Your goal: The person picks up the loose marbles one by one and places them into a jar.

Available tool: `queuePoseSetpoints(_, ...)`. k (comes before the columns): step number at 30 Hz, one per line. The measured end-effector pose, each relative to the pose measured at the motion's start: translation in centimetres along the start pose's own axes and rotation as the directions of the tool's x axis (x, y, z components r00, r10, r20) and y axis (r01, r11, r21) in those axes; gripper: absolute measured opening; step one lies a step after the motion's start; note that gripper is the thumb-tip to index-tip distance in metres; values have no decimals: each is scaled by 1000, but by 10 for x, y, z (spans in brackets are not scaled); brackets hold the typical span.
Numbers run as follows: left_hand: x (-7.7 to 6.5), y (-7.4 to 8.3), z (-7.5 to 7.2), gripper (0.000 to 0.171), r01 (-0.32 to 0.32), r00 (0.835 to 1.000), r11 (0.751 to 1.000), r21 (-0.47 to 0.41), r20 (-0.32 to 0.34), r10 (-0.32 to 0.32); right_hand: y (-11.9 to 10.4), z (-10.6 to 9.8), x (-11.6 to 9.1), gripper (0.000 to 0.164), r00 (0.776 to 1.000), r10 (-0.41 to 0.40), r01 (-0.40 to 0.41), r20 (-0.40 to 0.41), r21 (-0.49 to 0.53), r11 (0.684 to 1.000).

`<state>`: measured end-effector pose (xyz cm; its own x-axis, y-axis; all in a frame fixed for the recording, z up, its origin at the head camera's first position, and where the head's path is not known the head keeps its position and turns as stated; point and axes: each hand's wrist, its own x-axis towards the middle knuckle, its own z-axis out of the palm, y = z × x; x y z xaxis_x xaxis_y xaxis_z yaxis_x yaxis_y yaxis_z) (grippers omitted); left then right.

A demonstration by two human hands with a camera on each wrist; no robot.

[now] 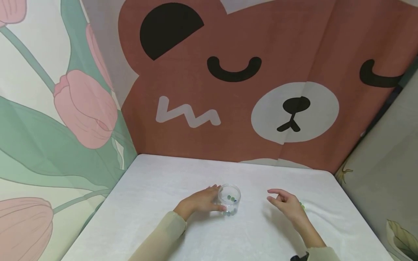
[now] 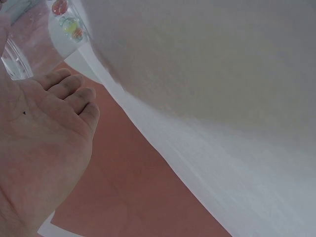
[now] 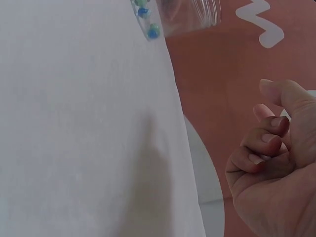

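Observation:
A clear round plastic jar [image 1: 229,207], with no lid on its top, stands on the white table and has several glass marbles [image 3: 153,32] at its bottom. My left hand [image 1: 204,200] holds the jar from its left side, thumb at the near wall and fingers round the far one. In the left wrist view, red and yellow-green marbles [image 2: 70,23] show through the jar's wall. To the right of the jar, my right hand [image 1: 287,207] hovers over the table. Its thumb and index finger stand apart with nothing between them, while the other fingers curl toward the palm.
Green and yellow marbles [image 1: 302,205] lie on the table just beyond the right hand, partly hidden by it. The white-covered table [image 1: 156,181] ends at a bear-print cloth [image 1: 196,141] behind. A tulip-print cloth [image 1: 88,108] hangs along the left.

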<state>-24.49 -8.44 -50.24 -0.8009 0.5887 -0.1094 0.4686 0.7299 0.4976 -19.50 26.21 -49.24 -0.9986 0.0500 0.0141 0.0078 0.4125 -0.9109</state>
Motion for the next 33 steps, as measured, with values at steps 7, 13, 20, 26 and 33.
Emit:
queuePoseSetpoints(7,0,0,-1,100,6,1000,1000,-2,2,-6,7,-14,-3,49,1000,2,-2,-9,-1,1000)
queuePoseSetpoints(13,1,1,-1,95,-1,1000,1000,-5,-3,1,16,-23,-3,49,1000,12,-12,-22,-6,1000)
queuePoseSetpoints(20,0,2,-1,93,2,1000,1000,-13,1,-2,19,-34,-9,55,998,41,-42,-38,-26,999)
queuePoseSetpoints(26,0,1,-1,94,-7,1000,1000,-8,2,7,22,-44,-12,58,997,57,-59,-54,-40,997)
queuePoseSetpoints(33,0,1,-1,96,-10,1000,1000,-10,2,10,27,-53,-13,58,995,90,-94,-51,-82,992)
